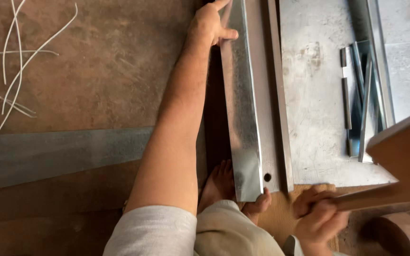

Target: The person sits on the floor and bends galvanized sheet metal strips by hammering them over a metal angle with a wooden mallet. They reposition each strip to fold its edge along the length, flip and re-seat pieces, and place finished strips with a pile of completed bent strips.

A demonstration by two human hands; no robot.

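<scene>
My left hand [209, 26] reaches far forward and grips the upper edge of a long galvanised sheet-metal strip [240, 109], which lies bent over a rusty steel bar [276, 95]. My right hand [319, 213] is closed around the handle of a wooden mallet [404, 147], whose large block head hangs blurred at the right edge, raised off the metal. My bare foot [219, 182] rests against the near end of the strip, with toes [258, 205] under its corner.
A flat grey metal sheet [314, 104] lies right of the bar, with several narrow folded metal pieces [359, 99] on it. Another grey sheet-metal offcut [62, 154] lies on the brown floor at left. White wires [17, 57] curl at top left.
</scene>
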